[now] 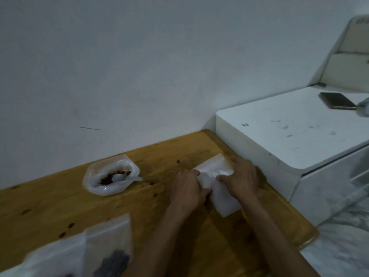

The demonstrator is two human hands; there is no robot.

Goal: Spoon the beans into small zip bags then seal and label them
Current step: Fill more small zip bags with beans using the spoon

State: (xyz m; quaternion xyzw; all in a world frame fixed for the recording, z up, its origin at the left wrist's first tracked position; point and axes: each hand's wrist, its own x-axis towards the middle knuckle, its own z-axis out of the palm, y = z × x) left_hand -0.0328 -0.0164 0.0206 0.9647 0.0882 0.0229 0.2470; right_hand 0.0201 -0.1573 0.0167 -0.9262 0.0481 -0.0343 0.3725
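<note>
On the wooden table (60, 200) lies a stack of clear small zip bags (213, 176) near the right edge. My left hand (189, 188) pinches the stack's left side. My right hand (242, 176) presses on its right side, fingers curled over the top bag. To the left stands an open plastic bag of brown beans (111, 176) with a white plastic spoon (123, 177) resting in it. At the near left lie filled zip bags (107, 252) holding dark beans, blurred.
A white cabinet (289, 136) butts against the table's right edge, with a dark phone (337, 100) on top. A white wall runs behind the table. Marbled floor shows at the lower right.
</note>
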